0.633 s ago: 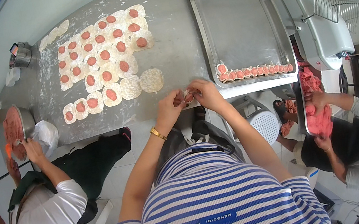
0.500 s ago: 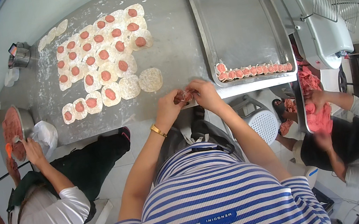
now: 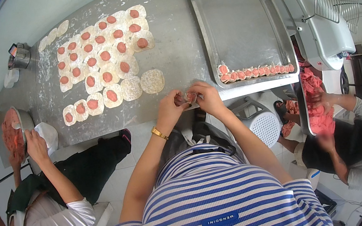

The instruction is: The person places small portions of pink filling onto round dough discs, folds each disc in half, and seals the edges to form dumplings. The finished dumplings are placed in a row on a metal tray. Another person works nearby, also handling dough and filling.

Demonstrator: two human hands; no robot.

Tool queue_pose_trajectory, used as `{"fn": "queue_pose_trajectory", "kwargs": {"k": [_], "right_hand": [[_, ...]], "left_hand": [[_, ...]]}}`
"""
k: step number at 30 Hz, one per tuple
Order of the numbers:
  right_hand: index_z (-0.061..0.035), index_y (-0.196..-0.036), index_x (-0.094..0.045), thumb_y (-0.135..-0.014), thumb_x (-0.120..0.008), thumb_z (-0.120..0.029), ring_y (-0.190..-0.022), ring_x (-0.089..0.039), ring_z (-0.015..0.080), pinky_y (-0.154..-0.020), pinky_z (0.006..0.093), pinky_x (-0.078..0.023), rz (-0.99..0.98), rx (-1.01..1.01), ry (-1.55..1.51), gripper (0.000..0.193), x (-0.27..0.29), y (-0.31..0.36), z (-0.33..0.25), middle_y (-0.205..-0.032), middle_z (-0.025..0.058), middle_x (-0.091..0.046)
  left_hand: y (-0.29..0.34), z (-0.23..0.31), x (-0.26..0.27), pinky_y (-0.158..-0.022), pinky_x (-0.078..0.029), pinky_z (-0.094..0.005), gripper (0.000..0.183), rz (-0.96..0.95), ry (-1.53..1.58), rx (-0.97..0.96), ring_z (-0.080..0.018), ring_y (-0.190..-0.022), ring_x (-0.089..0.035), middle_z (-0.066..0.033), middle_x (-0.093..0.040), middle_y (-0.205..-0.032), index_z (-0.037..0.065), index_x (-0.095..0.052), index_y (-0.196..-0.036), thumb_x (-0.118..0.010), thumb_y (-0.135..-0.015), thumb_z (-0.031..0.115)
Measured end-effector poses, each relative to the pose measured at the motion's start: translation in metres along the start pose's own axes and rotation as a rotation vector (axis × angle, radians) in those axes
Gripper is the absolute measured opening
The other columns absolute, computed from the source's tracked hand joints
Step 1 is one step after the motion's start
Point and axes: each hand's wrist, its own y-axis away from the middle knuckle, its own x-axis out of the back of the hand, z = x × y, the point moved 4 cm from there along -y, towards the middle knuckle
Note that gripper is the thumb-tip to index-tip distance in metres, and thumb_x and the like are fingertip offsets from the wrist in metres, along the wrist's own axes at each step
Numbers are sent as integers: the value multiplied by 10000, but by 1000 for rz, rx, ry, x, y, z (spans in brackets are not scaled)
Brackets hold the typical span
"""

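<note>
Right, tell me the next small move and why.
I'd probably set the held dumpling, between the left hand and right hand, into the tray beside the single dumpling behind the near-edge row: there's bare space to its right, and the held one looks mostly gathered.

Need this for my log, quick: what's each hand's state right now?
Left hand: closed on the dumpling.
Right hand: closed on the same dumpling.
</note>
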Motion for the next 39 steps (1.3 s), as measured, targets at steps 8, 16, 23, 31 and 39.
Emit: {"fn": "queue_pose_trajectory", "kwargs": {"k": [8, 16, 23, 31, 39], "right_hand": [[-5, -983, -637, -641, -573, 142, -813, -632, 271, -694, 336, -506, 8, -51, 55, 378, 2, 10, -3, -893, 127, -622], [-14, -955, -640, -653, -605, 140, -790, -642, 269, -647, 324, -510, 54, -38, 80, 341, -4, 12, 7, -895, 118, -602], [-13, -946, -642, -640, -605, 148, -781, -635, 294, -678, 329, -521, 32, -21, 72, 349, -3, 13, 6, -904, 119, -608], [-21, -921, -641, -617, -581, 154, -797, -622, 300, -686, 358, -509, 43, -70, -6, 356, 4, 11, -4, -871, 127, -603], [-31, -1039, -639, -638, -624, 128, -751, -629, 262, -662, 321, -514, -16, -125, 63, 431, 0, 12, 6, -924, 122, -601]], "left_hand": [[5, -3, -3, -654, -530, -306, 249, -9, 41, -78, -212, -708, -675, -121, -678, -789, 17, -610, -943, -734, -728, 36], [1, 6, -6, -650, -525, -316, 239, -48, -89, -127, -225, -724, -679, -123, -676, -797, 26, -609, -954, -727, -749, 60], [1, 16, -6, -646, -520, -332, 228, -37, -150, -195, -244, -748, -668, -118, -673, -813, 42, -606, -944, -721, -747, 50], [1, 12, -8, -673, -509, -376, 291, -41, -95, -206, -293, -757, -638, -132, -632, -841, 33, -574, -977, -720, -726, 31], [-4, 7, -5, -679, -526, -344, 336, -66, -94, -207, -280, -755, -660, -132, -658, -872, 43, -611, -1032, -738, -721, 42]]}}
